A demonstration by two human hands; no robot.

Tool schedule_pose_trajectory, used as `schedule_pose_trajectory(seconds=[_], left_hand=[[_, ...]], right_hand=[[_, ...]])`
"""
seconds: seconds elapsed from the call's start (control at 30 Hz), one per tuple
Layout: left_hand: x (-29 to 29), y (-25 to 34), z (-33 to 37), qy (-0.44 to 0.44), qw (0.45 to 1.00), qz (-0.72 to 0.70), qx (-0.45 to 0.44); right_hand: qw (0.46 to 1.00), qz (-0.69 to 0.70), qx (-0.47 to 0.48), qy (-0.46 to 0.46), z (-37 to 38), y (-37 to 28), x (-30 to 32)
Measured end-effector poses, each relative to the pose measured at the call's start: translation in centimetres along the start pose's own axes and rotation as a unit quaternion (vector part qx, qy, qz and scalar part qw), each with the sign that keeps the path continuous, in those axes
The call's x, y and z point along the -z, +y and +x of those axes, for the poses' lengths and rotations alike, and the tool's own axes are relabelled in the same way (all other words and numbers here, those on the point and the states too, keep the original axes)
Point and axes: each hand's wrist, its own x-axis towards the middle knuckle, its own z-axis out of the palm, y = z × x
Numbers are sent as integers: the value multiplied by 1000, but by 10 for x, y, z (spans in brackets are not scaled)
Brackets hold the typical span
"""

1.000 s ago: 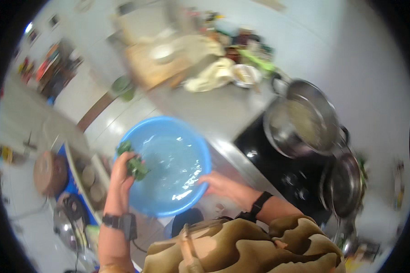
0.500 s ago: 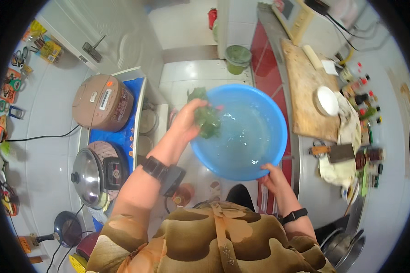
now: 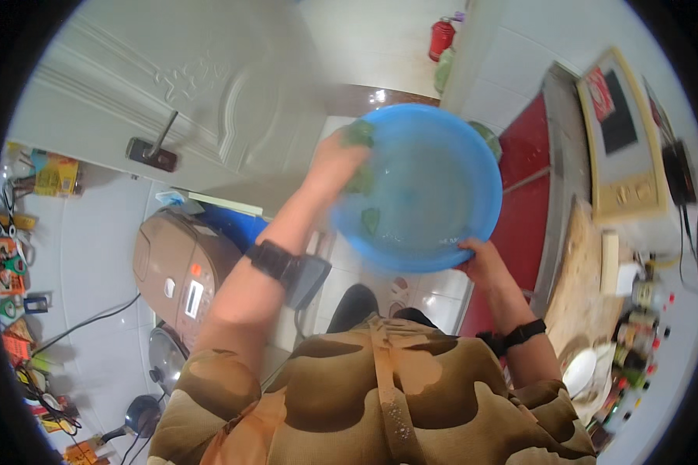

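Note:
A round blue plastic basin (image 3: pixel 485 167) with cloudy water in it is held up in front of me. My left hand (image 3: pixel 335 164), blurred by motion, is closed round wet leafy greens (image 3: pixel 358 133) at the basin's left rim. Whether it also grips the rim, I cannot tell. A loose green leaf (image 3: pixel 371 221) shows just below that hand, against the basin's inner wall. At the near right, my right hand (image 3: pixel 482 262) is closed on the rim, with the thumb on top and the fingers hidden underneath.
To the left are a panelled door (image 3: pixel 209 85) with a lever handle and a brown rice cooker (image 3: pixel 174 263). A doorway sill (image 3: pixel 357 99) lies ahead. Red cabinets (image 3: pixel 520 225) run along the right, below a cutting board (image 3: pixel 582 287) and a microwave (image 3: pixel 624 139). Part of a green bin (image 3: pixel 486 138) shows behind the basin.
My view has swung and moved forward toward the doorway, with the basin carried along. The greens have come from above the left rim down against it. My right hand keeps its hold.

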Motion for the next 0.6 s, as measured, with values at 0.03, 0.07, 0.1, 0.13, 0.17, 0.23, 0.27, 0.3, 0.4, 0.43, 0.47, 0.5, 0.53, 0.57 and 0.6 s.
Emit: schedule_pose_trajectory(seconds=[0.03, 0.07, 0.1, 0.13, 0.17, 0.23, 0.27, 0.3, 0.4, 0.43, 0.47, 0.5, 0.53, 0.57, 0.6], left_hand=[[10, 3, 30, -2, 975, 217, -50], [18, 1, 56, -33, 933, 353, -58], [14, 6, 81, -29, 934, 350, -61], [8, 9, 102, -84, 879, 464, -70], [5, 11, 121, -137, 807, 569, -78], [12, 11, 162, -127, 766, 627, -62], [16, 11, 188, -121, 720, 682, -45], [22, 14, 222, -108, 723, 681, -45], [40, 24, 297, -141, 686, 714, -25], [39, 35, 325, -142, 683, 716, -27], [37, 46, 353, -86, 744, 662, -3], [32, 60, 377, -30, 798, 601, 21], [34, 76, 401, -34, 796, 604, 20], [40, 94, 425, 20, 860, 511, 3], [48, 111, 448, 86, 909, 408, -15]], right_hand=[[1000, -4, -5, -8, 24, -23, -12], [999, -34, -18, -2, 47, -44, -24], [998, -65, -25, 10, 71, -65, -29], [997, -69, -26, 7, 95, -80, -32], [998, -59, -32, -1, 120, -94, -34], [998, -55, -35, -13, 167, -123, -47], [999, -45, -27, -14, 188, -134, -59], [999, -39, -19, -23, 216, -153, -70], [997, -52, -34, -34, 279, -204, -89], [996, -58, -54, -40, 304, -220, -92], [996, -54, -51, -41, 330, -236, -97], [997, -49, -50, -40, 354, -250, -100], [997, -44, -48, -39, 379, -265, -104], [997, -39, -46, -38, 403, -281, -109], [994, -71, -41, -66, 430, -301, -123]])
